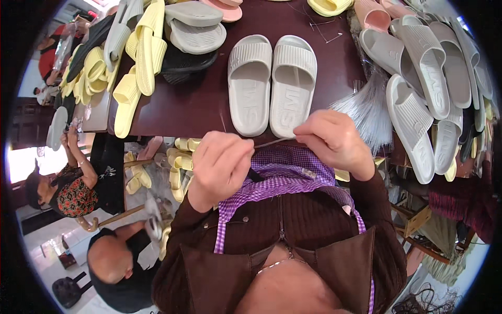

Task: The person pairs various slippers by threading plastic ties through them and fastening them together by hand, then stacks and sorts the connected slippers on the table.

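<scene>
My left hand (222,162) and my right hand (332,140) are held close together over my purple checked apron, just in front of the table edge. Between their fingertips runs a thin clear plastic strip (274,142), pinched at both ends. A pair of pale grey slide sandals (272,83) lies side by side, soles down, on the dark brown table (198,104) straight ahead of my hands. A bundle of the same clear plastic strips (366,107) fans out on the table right of the pair.
Grey sandals (434,78) are heaped at the right, yellow sandals (138,57) and grey and black ones at the back left. More yellow sandals (178,162) lie on the floor below. Two other people sit at lower left.
</scene>
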Motion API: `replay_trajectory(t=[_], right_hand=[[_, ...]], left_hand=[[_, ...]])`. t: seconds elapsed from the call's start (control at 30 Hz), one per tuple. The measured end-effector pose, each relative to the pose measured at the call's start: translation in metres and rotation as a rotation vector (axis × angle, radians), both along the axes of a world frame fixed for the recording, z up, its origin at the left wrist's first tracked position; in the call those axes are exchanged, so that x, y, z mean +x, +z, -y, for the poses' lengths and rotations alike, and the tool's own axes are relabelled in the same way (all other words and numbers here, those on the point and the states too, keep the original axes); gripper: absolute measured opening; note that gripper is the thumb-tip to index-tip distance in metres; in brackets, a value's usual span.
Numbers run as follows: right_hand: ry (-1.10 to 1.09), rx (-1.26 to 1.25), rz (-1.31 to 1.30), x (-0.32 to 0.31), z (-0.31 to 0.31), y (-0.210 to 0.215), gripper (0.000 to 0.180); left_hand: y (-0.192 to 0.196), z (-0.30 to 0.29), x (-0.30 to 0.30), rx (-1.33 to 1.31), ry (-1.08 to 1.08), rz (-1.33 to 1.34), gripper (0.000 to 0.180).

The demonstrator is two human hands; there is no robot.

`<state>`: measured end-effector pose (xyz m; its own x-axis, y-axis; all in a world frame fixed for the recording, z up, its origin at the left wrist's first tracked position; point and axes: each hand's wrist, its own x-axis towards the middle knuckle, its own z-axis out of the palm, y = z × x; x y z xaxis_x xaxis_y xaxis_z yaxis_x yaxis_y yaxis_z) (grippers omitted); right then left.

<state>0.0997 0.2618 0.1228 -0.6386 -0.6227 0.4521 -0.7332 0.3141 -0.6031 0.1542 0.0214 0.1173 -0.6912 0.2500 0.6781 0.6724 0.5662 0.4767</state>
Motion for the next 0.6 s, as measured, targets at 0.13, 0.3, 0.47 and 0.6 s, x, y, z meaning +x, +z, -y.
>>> replay_trajectory(t=[0.13, 0.3, 0.47, 0.6], right_hand=[[0.013, 0.003, 0.115, 0.002, -0.008, 0.002, 0.011], [-0.068, 0.137, 0.180, -0.014, -0.006, -0.026, 0.008], [-0.116, 0.316, 0.192, -0.038, -0.001, -0.059, 0.010], [-0.214, 0.368, 0.058, -0.059, 0.011, -0.063, 0.013]], left_hand=[[-0.002, 0.000, 0.006, -0.076, -0.050, -0.033, 0.017], [-0.042, -0.006, -0.012, 0.056, -0.138, 0.164, 0.014], [-0.062, -0.013, -0.023, 0.018, -0.118, 0.240, 0.011], [-0.060, -0.017, -0.039, -0.175, 0.030, 0.137, 0.008]])
